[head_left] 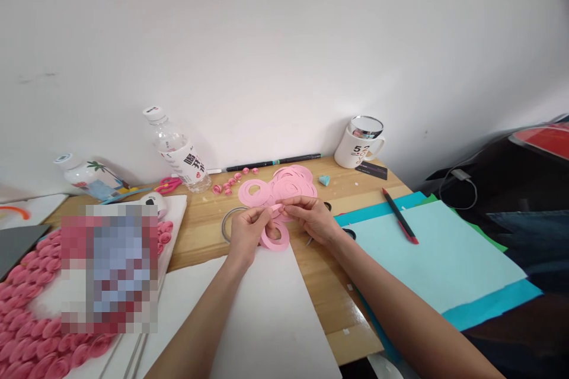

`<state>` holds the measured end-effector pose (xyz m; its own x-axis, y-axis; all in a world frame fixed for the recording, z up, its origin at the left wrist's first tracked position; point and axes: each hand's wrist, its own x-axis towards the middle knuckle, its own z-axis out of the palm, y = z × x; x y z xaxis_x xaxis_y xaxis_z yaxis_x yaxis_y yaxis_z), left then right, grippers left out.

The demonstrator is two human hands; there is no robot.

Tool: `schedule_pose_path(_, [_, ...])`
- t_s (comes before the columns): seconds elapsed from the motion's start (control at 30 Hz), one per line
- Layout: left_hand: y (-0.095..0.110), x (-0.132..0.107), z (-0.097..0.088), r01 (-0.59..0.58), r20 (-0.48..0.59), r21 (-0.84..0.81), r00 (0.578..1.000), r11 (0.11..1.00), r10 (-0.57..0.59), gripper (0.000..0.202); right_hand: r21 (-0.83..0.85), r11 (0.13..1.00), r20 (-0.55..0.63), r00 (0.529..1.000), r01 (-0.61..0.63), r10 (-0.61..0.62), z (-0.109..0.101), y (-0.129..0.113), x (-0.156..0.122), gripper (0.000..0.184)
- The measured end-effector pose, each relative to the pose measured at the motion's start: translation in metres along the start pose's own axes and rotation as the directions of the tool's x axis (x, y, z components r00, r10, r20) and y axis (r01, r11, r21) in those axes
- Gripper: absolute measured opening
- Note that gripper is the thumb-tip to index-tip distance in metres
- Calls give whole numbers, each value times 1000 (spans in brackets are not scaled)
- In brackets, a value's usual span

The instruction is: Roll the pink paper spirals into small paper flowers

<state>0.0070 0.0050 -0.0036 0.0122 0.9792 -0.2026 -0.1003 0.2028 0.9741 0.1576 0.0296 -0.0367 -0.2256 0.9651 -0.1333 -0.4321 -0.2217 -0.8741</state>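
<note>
Both hands meet over the middle of the desk, pinching a pink paper spiral (276, 241) between them. My left hand (246, 231) has thumb and forefinger closed on its upper edge. Fingertips of my right hand (311, 217) are closed on the same strip from the other side. A loop of the spiral hangs below the fingers, over white paper (271, 314). Just behind lie more pink paper spirals (293, 183) in an overlapping pile. Small rolled pink paper roses (228, 185) sit to the left of that pile. Scissors (349, 234) lie partly hidden behind my right hand and wrist.
A water bottle (182, 154), a mug (359, 145) and a black pen (273, 163) stand or lie along the wall. On the right, a red-black pen (400, 216) rests on light blue paper (444, 254). Many pink roses (26, 308) cover a board at left, beside a pixelated patch.
</note>
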Motion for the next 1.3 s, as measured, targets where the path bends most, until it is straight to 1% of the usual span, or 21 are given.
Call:
schedule_pose_path(0.2, [0, 0, 1, -3, -2, 5, 1000, 1000, 3, 29, 1, 1000, -41, 999, 30, -30, 0, 1, 1, 20])
schedule_pose_path(0.37, [1, -1, 1, -8, 6, 24, 1000, 1000, 8, 31, -19, 998, -36, 998, 58, -59, -3, 3, 2, 19])
schedule_pose_path(0.5, [1, -2, 2, 8, -2, 6, 1000, 1000, -8, 31, -23, 997, -52, 995, 80, -81, -3, 4, 3, 17])
schedule_pose_path(0.67, [0, 0, 1, 11, -28, -15, 1000, 1000, -11, 32, 34, 998, -49, 997, 57, -55, -1, 2, 2, 16])
schedule_pose_path(0.83, [1, 1, -2, -3, -43, -4, 999, 1000, 3, 30, 19, 999, -25, 999, 43, -42, -2, 1, 2, 22])
schedule_pose_path(1.0, [1, 0, -2, -25, -17, 10, 1000, 1000, 25, 30, 74, 996, -91, 995, 48, -41, -4, 2, 4, 23])
schedule_pose_path(1.07, [1, 0, -2, -37, -5, 3, 999, 999, 37, 31, 62, 997, -104, 993, 53, -47, -4, 2, 3, 23])
schedule_pose_path(1.3, [1, 0, -3, -44, 55, -14, 997, 999, 45, 28, 24, 996, -90, 992, 90, -88, -2, 1, 3, 19])
